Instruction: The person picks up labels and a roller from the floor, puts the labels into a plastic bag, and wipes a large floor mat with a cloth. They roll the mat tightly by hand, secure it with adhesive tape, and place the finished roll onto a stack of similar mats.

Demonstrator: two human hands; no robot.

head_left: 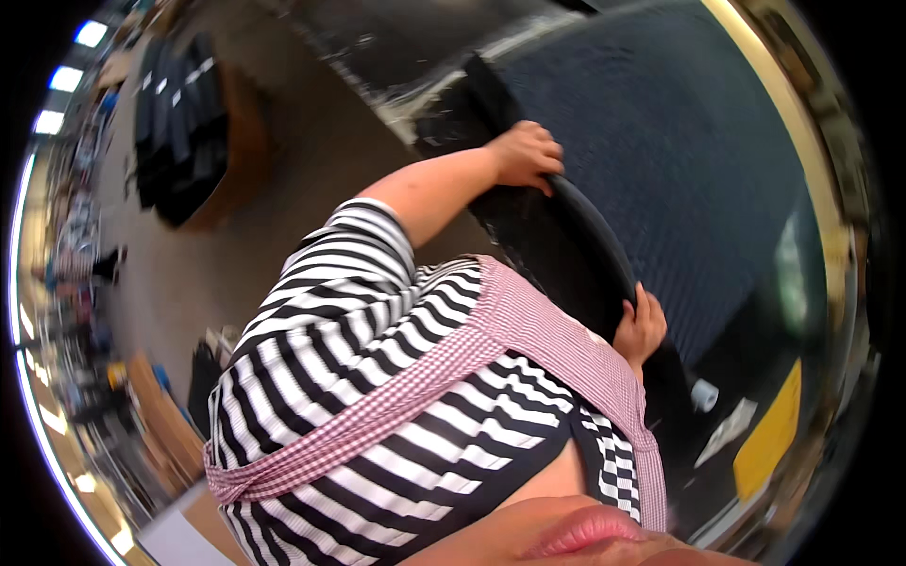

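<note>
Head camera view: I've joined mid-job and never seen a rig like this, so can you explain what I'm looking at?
There's no machine here: a person works with two bare hands. The only picture comes from a wide camera on their head, looking down, so straight edges bend and their striped top fills the middle.

The left hand is the upper one; the right hand is lower. Between them they hold a dark curved strip along the near side of a broad dark work surface. Near the right hand lie a small pale roll, a white scrap and a yellow sheet.
</note>
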